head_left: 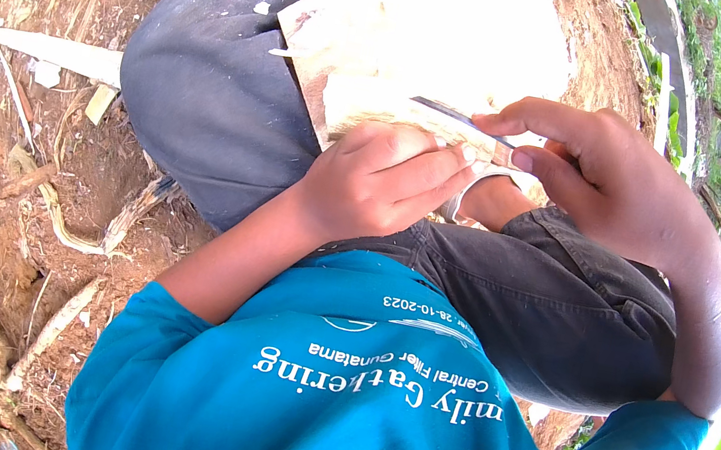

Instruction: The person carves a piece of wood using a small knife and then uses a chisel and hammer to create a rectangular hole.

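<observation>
The piece of wood [412,41] is big, pale and cream-white, with rough, stringy cut sides and a thin brown skin along its left edge; it rests across the person's lap, on the dark trousers [212,83]. The left hand [383,181] wraps its fingers tight around the near end of the wood; the right hand [601,176] has its fingers closed on the handle of a knife [461,119], whose thin, flat grey blade lies on the wood. Dry brown dirt [24,166] with pale chips and roots lies around.
</observation>
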{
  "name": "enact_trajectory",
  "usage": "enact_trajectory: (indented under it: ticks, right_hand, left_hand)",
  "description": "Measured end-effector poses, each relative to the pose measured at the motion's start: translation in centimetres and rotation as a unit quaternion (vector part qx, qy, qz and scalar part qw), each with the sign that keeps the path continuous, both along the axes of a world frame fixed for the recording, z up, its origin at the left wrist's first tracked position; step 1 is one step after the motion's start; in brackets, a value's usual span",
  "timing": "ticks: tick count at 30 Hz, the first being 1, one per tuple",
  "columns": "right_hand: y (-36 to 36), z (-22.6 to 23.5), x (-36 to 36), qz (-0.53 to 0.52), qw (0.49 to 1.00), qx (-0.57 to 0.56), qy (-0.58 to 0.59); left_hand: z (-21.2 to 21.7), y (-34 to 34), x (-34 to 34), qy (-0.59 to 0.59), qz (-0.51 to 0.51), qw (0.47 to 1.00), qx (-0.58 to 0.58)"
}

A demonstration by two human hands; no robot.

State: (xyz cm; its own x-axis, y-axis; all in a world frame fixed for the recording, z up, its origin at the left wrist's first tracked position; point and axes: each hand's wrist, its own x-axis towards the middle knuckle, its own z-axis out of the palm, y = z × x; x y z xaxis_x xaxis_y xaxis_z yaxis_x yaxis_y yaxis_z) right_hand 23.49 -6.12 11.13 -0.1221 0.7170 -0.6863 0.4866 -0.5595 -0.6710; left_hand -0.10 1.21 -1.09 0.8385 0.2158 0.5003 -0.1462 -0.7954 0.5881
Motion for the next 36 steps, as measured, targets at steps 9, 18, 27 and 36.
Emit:
enact_trajectory:
  ticks: [9,18,27,36]
  right_hand:
    - [1.5,-1.6,-1.2,0.023,0.999,0.016,0.023]
    - [3.7,-0.3,-0.5,0.012,0.999,-0.042,0.017]
    - [1.2,0.1,0.8,0.053,0.998,0.019,0.018]
    - [1.8,0.0,0.3,0.042,0.999,-0.03,0.011]
  left_hand:
    - [0.0,-0.2,0.0,0.0,0.015,1.0,-0.017]
    - [-0.4,-0.1,0.2,-0.011,0.017,1.0,-0.013]
    - [0.0,0.0,0.0,0.004,0.001,1.0,-0.025]
    - [-0.2,-0.3,0.3,-0.003,0.007,0.999,-0.036]
